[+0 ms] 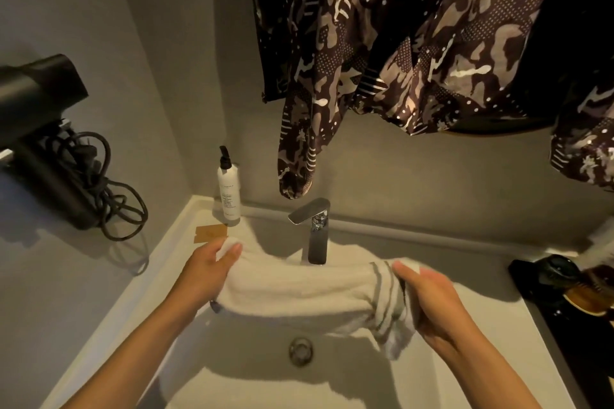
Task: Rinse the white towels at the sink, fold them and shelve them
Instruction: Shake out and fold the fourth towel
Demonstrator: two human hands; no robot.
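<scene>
Towel (299, 292), white, stretched over the sink (332, 382) near the tap (315, 236); left hand (206, 272) grips its left end, right hand (428, 295) its right.

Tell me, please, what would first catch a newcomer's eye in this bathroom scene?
First, the white towel stretched over the sink, held at each end by the left hand and right hand, just before the faucet. Next, the patterned dark garment hanging above.
</scene>
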